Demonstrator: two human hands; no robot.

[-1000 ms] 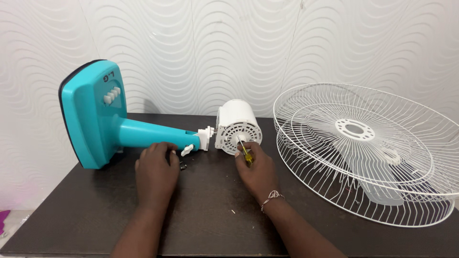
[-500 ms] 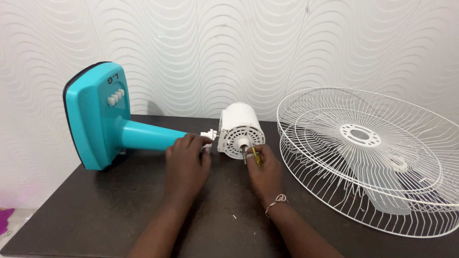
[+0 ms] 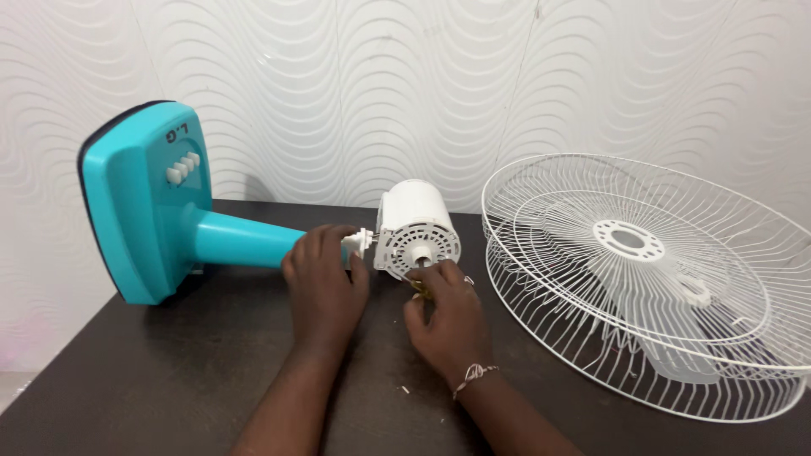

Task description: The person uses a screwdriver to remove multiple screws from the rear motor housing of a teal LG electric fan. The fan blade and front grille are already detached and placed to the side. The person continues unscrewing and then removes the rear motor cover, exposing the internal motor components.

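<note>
Dark brown wooden table, set against a white wall with a raised wave pattern, bearing all parts of a dismantled fan; white wire fan guard, two round cage halves nested one in the other, lying at the right end of the table with translucent white plastic blades showing through the wires; turquoise plastic fan stand, tipped on its side at the left end, its broad base with a dark underside and a row of pale push buttons facing right, its tapering neck running along the table towards the centre; white cylindrical motor housing, lying on its side at the centre of the table just beyond both hands, joined to the neck by a small white pivot piece, its slotted round face with a short central hub turned towards the viewer; left hand, fingers closed around the end of the neck just beside the pivot piece; right hand, a thin bracelet at the wrist, fingertips touching the lower edge of the slotted face and pinched on a yellow-handled screwdriver, only a small part of which shows between the fingers
</note>
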